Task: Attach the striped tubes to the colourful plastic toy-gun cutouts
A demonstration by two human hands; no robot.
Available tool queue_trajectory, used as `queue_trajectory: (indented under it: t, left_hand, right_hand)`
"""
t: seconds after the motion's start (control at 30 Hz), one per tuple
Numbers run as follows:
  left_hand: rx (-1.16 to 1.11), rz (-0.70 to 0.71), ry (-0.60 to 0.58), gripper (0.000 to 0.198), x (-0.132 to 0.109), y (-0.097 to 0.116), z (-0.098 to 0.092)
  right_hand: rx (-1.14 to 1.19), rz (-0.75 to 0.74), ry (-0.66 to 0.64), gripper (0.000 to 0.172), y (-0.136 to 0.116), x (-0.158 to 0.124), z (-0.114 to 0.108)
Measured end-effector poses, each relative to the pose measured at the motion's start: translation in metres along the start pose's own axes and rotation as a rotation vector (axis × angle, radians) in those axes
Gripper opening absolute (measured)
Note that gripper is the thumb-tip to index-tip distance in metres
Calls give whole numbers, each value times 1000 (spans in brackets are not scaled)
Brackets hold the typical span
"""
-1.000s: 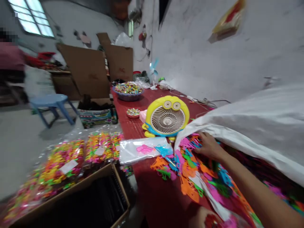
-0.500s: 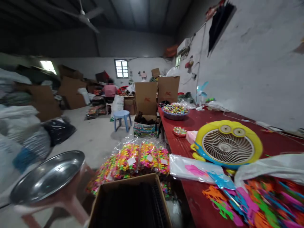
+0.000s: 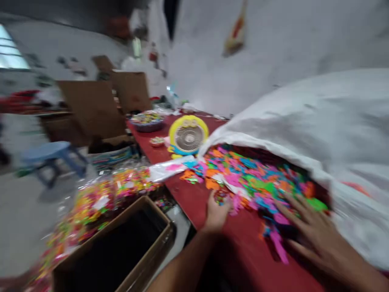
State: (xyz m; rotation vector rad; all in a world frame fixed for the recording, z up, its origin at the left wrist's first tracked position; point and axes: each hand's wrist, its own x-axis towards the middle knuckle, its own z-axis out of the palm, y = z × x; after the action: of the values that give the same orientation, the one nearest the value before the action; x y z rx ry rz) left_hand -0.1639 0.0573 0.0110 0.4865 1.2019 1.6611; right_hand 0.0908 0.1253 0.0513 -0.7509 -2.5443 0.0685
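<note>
A heap of small flat plastic pieces (image 3: 243,170) in orange, pink, blue and green spills from a large white sack (image 3: 304,117) onto the red table (image 3: 194,202). At the heap's near left edge is my left hand (image 3: 217,211), its fingers curled round something small, shiny and multicoloured, too blurred to name. My right hand (image 3: 313,231) is spread over the heap's right side by the sack mouth, fingers apart, nothing gripped. A pink piece (image 3: 278,245) lies on the table left of it. A clear bag (image 3: 167,168) with a pink piece inside lies at the table edge.
A yellow fan (image 3: 189,136) stands behind the heap. Farther back are a basin of small colourful items (image 3: 147,121) and a small red dish (image 3: 157,141). Left of the table are an open carton (image 3: 154,247) with dark contents, bagged colourful pieces (image 3: 100,202) and a blue stool (image 3: 48,152).
The view has swung right and down toward the table and sack. Both hands have come into view at the heap. The metal bowl and the distant person are out of view.
</note>
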Motion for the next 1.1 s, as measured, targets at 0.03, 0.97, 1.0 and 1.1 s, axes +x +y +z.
queue_trajectory:
  t: [0.03,0.97,1.0,1.1]
  left_hand:
    - [-35,3,-2,62,-4,-10,2]
    - [101,145,24,42,-91,-48,26]
    - [122,160,26,43,-95,-47,27]
    - [138,133,-73,43,-111,-45,40]
  right_hand:
    - [-119,43,-12,56,-7,-20,-10]
    - [253,748,292,23,-68,-95,2]
    - [168,731,305,23,-69,-100,-8]
    - [232,855,413,22,-75,-115,-26]
